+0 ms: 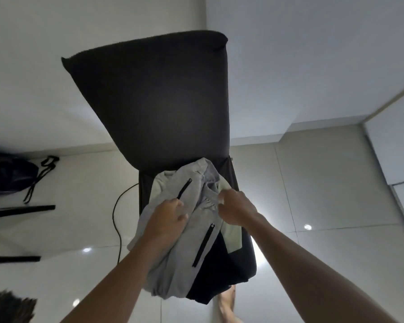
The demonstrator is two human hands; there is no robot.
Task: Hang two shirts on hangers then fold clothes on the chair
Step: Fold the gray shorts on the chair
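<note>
A dark chair [154, 101] with a tall padded back stands in front of me. On its seat lies a crumpled grey garment [196, 238] with two black zippers. Under it a pale green piece of clothing [231, 236] shows at the right, and a black cloth [217, 271] lies at the seat's front. My left hand [166, 217] presses down on the grey garment's left half, fingers curled into the fabric. My right hand [234, 208] pinches the grey fabric near its upper right fold.
A black cable [116, 220] runs across the glossy tiled floor left of the chair. A dark drawstring bag [9, 176] lies at the far left, with dark bars [21, 209] below it. White walls stand behind. My bare foot [226, 304] shows under the seat.
</note>
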